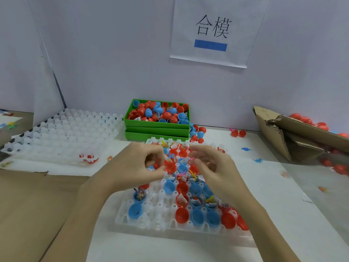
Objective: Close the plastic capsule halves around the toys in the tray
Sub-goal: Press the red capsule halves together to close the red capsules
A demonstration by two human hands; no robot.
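Your capsule tray sat nearest you, both hands over its middle. Just behind it stood the stacked bins, the top one holding loose capsule halves. Spare trays lay far left; a torn cardboard box lay far right.

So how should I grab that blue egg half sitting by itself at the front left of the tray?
Probably from straight above. The blue half sits in a socket of the white tray with only its domed top sticking up, so pinch that dome on two opposite sides. The sockets right next to it look empty, so fingers should fit.
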